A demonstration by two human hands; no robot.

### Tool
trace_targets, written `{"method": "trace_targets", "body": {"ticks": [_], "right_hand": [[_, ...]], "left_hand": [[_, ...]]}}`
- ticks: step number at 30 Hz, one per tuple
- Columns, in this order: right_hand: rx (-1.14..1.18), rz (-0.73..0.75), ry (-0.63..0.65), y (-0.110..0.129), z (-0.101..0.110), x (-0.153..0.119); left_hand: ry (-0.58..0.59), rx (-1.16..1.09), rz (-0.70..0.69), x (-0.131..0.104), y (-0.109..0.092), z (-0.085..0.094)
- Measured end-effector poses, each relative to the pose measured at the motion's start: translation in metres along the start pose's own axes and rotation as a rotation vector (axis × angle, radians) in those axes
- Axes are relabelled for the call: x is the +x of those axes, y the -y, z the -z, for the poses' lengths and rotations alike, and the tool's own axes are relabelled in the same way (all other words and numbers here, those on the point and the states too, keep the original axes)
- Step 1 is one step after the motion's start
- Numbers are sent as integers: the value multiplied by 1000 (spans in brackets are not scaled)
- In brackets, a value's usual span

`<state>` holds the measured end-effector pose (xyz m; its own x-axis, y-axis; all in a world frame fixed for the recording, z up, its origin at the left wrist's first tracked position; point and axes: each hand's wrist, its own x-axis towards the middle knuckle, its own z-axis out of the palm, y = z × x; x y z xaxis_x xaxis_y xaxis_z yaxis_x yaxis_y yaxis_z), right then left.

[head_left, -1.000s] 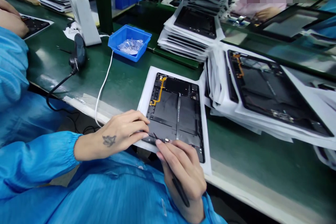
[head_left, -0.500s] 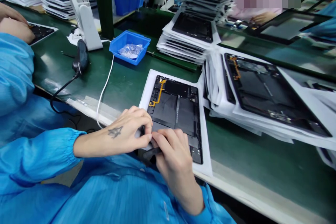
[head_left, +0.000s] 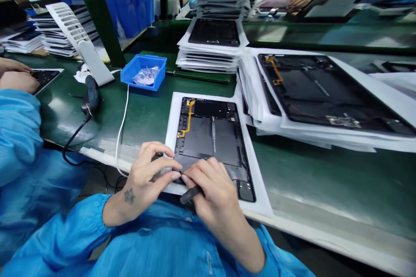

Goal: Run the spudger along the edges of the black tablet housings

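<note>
An open tablet [head_left: 198, 138] with a dark interior and an orange flex cable [head_left: 187, 121] lies on a white sheet [head_left: 258, 181] at the bench edge. My left hand [head_left: 146, 173] is at its lower left corner, thumb and index fingertip pinched close together; what lies between them is too small to make out. Beside it, my right hand [head_left: 212, 186] is closed around a black tool [head_left: 191, 194] with a blunt, flat end sticking out toward me. The fingertips of both hands nearly meet over the corner and hide that part of the tablet.
A blue bin [head_left: 143, 73] of small clear bags stands beyond the tablet. Stacked tablets on white sheets [head_left: 208, 58] rise behind, with another open tablet [head_left: 325, 86] at right. A white stand [head_left: 79, 43], a corded black tool [head_left: 91, 95] and a co-worker's hand [head_left: 19, 78] are left.
My view has shifted. My left hand's fingers have spread apart and straightened somewhat, its thumb and index still at the corner. The black tool in my right hand shows more plainly.
</note>
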<state>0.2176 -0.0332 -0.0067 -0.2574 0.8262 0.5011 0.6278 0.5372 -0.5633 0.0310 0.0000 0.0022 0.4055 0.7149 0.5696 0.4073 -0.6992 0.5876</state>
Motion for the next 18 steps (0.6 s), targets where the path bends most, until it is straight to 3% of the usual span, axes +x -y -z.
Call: {"method": "trace_targets", "body": {"ticks": [4,9,18], "right_hand": [[-21,37,-10,0,0,1],[-103,129,-48,-2,4,-3],[-217,272,79,-5,9,-6]], "left_hand": [[34,15,30,3,-2,1],[60,218,-37,3,0,8],[136,428,-205,-2,5,13]]}}
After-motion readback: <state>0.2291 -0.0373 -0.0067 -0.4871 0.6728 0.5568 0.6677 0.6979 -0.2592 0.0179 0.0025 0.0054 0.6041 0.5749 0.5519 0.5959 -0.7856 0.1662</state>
